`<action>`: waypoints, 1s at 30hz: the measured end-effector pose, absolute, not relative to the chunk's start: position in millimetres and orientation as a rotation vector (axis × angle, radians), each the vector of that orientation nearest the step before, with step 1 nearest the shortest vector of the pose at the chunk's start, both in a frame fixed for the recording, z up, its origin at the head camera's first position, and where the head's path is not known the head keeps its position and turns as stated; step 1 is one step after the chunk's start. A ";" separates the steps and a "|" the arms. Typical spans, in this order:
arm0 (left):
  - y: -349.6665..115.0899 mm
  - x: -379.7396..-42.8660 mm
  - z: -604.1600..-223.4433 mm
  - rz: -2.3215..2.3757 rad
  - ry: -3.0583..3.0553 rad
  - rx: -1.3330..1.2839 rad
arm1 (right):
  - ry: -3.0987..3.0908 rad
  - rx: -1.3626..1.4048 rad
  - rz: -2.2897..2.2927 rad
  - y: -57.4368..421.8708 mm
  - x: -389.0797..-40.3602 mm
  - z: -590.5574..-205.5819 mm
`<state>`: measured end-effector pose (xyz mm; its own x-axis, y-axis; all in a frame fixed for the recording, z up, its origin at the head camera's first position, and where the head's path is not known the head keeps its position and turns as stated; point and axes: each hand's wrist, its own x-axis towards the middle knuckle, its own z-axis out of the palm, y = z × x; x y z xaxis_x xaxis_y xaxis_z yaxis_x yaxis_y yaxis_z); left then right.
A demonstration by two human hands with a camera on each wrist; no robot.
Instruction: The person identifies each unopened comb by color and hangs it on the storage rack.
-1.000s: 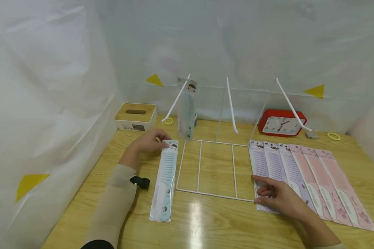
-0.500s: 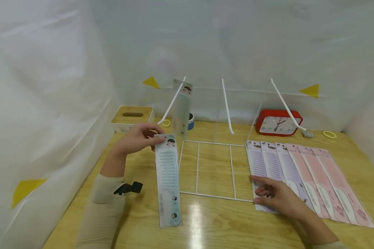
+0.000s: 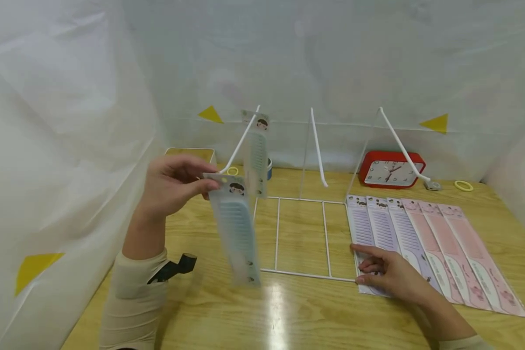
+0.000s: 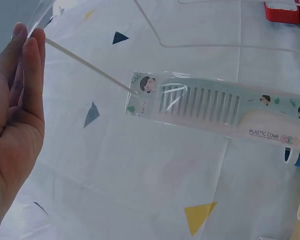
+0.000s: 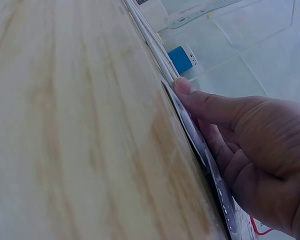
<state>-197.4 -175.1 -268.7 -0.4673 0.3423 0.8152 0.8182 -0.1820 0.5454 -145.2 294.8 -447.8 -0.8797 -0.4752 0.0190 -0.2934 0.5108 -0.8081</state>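
My left hand pinches the top corner of a packaged blue comb, which hangs tilted and slightly blurred beside the front tip of the left prong. Farther back on that prong hangs another packaged blue comb, printed "PLASTIC COMB" in the left wrist view. The white wire display rack has three prongs; the middle and right ones carry nothing. My right hand rests at the base's front right corner, thumb and index finger extended against the wire, over the nearest purple comb package.
Purple and pink comb packages lie overlapping in a row to the right. Behind the rack stand a red clock and a blue-and-white roll. A wood-topped tissue box is partly hidden behind the left hand. Yellow rings lie on the table.
My left hand has lifted the blue comb package off the table and raised it toward the left prong's tip. The right hand stays at the rack's corner.
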 end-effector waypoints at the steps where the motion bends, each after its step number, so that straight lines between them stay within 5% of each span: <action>1: -173.2 -196.5 -267.2 -1.688 -1.673 -1.333 | 2.545 -0.653 -1.302 295.0 -145.3 -447.8; 15: -169.3 -194.9 -259.7 -1.760 -1.538 -1.251 | 2.534 -0.624 -1.299 295.2 -144.9 -446.7; 30: -162.0 -230.3 -268.3 -1.787 -1.749 -1.101 | 2.506 -0.640 -1.343 295.9 -144.9 -449.8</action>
<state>-230.3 -162.0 -268.3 -0.6061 0.2340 0.7602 0.7551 -0.1311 0.6424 -144.9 295.9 -449.8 -0.8790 -0.4767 0.0055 -0.2686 0.4856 -0.8319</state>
